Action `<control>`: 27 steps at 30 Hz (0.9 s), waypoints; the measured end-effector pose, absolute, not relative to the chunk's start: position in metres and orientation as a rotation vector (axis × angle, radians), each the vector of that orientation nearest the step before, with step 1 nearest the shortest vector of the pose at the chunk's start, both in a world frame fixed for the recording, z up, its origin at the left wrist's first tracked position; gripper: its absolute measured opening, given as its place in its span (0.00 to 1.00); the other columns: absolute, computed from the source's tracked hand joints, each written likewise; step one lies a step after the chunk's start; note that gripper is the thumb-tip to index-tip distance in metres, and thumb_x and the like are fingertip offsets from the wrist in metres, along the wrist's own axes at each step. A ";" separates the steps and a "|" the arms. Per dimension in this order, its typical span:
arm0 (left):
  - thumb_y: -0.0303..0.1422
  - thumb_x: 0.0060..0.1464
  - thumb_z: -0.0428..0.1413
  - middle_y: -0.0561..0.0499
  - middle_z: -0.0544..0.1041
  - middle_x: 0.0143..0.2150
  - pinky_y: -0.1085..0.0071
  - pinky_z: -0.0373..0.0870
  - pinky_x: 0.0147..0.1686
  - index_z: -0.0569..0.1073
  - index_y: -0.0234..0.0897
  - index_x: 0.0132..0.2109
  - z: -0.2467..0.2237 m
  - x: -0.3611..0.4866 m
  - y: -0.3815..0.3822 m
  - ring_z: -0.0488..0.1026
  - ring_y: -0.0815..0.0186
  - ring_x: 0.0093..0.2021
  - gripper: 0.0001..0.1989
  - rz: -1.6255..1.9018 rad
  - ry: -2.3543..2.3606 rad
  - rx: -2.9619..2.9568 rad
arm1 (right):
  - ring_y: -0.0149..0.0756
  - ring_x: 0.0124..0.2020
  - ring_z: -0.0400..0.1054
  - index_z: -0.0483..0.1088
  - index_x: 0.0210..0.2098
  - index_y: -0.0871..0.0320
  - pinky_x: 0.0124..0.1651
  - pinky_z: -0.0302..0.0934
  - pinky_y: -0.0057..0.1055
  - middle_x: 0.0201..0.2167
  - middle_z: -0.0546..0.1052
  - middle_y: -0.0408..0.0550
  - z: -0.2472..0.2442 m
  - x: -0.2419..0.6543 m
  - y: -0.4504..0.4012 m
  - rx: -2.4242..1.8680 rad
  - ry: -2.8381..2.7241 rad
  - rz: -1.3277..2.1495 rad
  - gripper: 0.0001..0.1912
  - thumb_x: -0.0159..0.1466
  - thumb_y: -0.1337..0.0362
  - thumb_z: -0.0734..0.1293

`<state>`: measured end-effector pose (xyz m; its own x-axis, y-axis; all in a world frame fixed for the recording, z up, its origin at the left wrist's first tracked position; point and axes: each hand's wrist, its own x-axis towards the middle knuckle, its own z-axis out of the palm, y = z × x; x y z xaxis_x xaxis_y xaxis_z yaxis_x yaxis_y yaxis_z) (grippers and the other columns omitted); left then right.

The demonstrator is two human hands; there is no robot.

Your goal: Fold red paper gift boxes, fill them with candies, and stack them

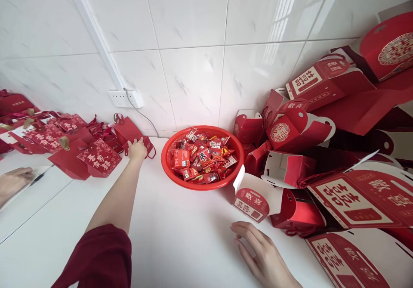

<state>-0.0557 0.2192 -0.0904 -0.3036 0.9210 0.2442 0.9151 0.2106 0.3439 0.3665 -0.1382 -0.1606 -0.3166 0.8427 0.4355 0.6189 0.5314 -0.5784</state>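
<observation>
My left hand (136, 149) reaches far forward, its fingers curled against a small red gift box (127, 128) with a loop handle near the wall. The hand partly hides this box. My right hand (260, 251) hovers over or rests on the white table, fingers loosely bent, thumb apart, holding nothing. Just beyond its fingertips stands an open red and white carton (253, 202) with gold-white characters. Between the hands, further back, sits a red plastic basket (202, 187) filled with small red-wrapped sweets (204, 156).
Closed red gift boxes (100, 156) crowd the table's left side. Unfilled-looking open cartons (292, 128) pile up on the right against the tiled wall. Another person's hand (14, 182) is at the far left edge by a pale flat item. A socket (125, 98) with a cable is on the wall.
</observation>
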 end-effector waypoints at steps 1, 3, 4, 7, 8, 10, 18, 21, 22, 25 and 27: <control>0.39 0.63 0.53 0.38 0.57 0.68 0.40 0.49 0.63 0.63 0.34 0.64 -0.090 -0.056 0.228 0.49 0.45 0.69 0.25 0.657 2.439 1.825 | 0.39 0.48 0.73 0.63 0.55 0.54 0.47 0.72 0.34 0.48 0.74 0.54 -0.162 0.366 -0.137 -1.187 -2.047 0.420 0.16 0.70 0.71 0.57; 0.37 0.61 0.55 0.40 0.57 0.69 0.41 0.51 0.64 0.64 0.36 0.63 -0.089 -0.056 0.244 0.50 0.46 0.69 0.25 0.618 2.458 1.784 | 0.38 0.47 0.73 0.63 0.54 0.54 0.47 0.72 0.33 0.48 0.74 0.54 -0.164 0.365 -0.134 -1.188 -2.040 0.460 0.16 0.69 0.71 0.56; 0.37 0.61 0.56 0.41 0.57 0.69 0.41 0.52 0.63 0.64 0.36 0.63 -0.089 -0.056 0.250 0.52 0.46 0.69 0.25 0.607 2.457 1.782 | 0.38 0.47 0.73 0.63 0.54 0.54 0.47 0.72 0.32 0.48 0.74 0.54 -0.165 0.364 -0.133 -1.186 -2.038 0.477 0.16 0.69 0.71 0.56; 0.36 0.61 0.57 0.41 0.61 0.66 0.43 0.59 0.60 0.66 0.36 0.62 -0.088 -0.057 0.265 0.60 0.49 0.64 0.23 0.610 2.472 1.785 | 0.37 0.45 0.74 0.64 0.53 0.53 0.45 0.72 0.30 0.46 0.74 0.53 -0.168 0.362 -0.130 -1.169 -2.032 0.510 0.15 0.69 0.72 0.56; 0.36 0.61 0.56 0.41 0.63 0.64 0.45 0.62 0.59 0.66 0.36 0.61 -0.088 -0.057 0.267 0.63 0.51 0.62 0.22 0.623 2.486 1.783 | 0.37 0.45 0.74 0.65 0.52 0.53 0.45 0.72 0.29 0.46 0.74 0.52 -0.169 0.362 -0.129 -1.164 -2.024 0.512 0.15 0.69 0.71 0.56; 0.37 0.62 0.56 0.41 0.67 0.61 0.48 0.67 0.56 0.67 0.35 0.59 -0.089 -0.056 0.271 0.67 0.53 0.58 0.21 0.664 2.515 1.776 | 0.36 0.43 0.75 0.66 0.51 0.53 0.43 0.73 0.28 0.45 0.75 0.52 -0.171 0.362 -0.127 -1.157 -2.001 0.505 0.14 0.69 0.71 0.56; 0.36 0.62 0.55 0.40 0.61 0.66 0.45 0.59 0.61 0.65 0.35 0.62 -0.100 -0.046 0.273 0.59 0.49 0.65 0.23 0.793 2.414 1.882 | 0.36 0.42 0.76 0.67 0.49 0.53 0.43 0.72 0.26 0.44 0.74 0.52 -0.176 0.364 -0.122 -1.149 -2.020 0.526 0.13 0.69 0.71 0.57; 0.27 0.59 0.54 0.37 0.54 0.71 0.48 0.51 0.66 0.60 0.30 0.65 -0.101 -0.042 0.265 0.47 0.49 0.71 0.28 0.812 2.341 1.934 | 0.36 0.42 0.76 0.67 0.48 0.53 0.43 0.72 0.27 0.44 0.74 0.51 -0.175 0.363 -0.123 -1.152 -1.994 0.546 0.13 0.69 0.71 0.56; 0.24 0.57 0.53 0.37 0.51 0.72 0.49 0.49 0.67 0.58 0.29 0.66 -0.101 -0.040 0.260 0.44 0.49 0.72 0.30 0.827 2.325 1.950 | 0.36 0.42 0.75 0.67 0.48 0.53 0.42 0.72 0.28 0.43 0.75 0.51 -0.175 0.363 -0.124 -1.152 -1.985 0.548 0.13 0.69 0.70 0.56; 0.23 0.56 0.50 0.38 0.47 0.73 0.50 0.47 0.69 0.54 0.28 0.68 -0.104 -0.032 0.233 0.40 0.52 0.73 0.33 0.914 2.301 1.979 | 0.37 0.42 0.75 0.67 0.48 0.53 0.42 0.72 0.29 0.43 0.75 0.51 -0.172 0.362 -0.126 -1.147 -1.989 0.543 0.13 0.69 0.71 0.56; 0.25 0.57 0.49 0.38 0.48 0.73 0.54 0.49 0.68 0.54 0.29 0.68 -0.108 -0.026 0.209 0.42 0.54 0.73 0.32 0.988 2.285 1.985 | 0.36 0.42 0.75 0.67 0.48 0.53 0.43 0.72 0.29 0.43 0.75 0.51 -0.169 0.362 -0.128 -1.142 -2.010 0.525 0.14 0.69 0.71 0.56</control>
<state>-0.0255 0.2086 -0.1078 -0.2221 0.8812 0.4174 0.9076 0.0304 0.4188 0.3617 -0.1281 -0.1691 -0.3189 0.8559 0.4071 0.5472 0.5170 -0.6582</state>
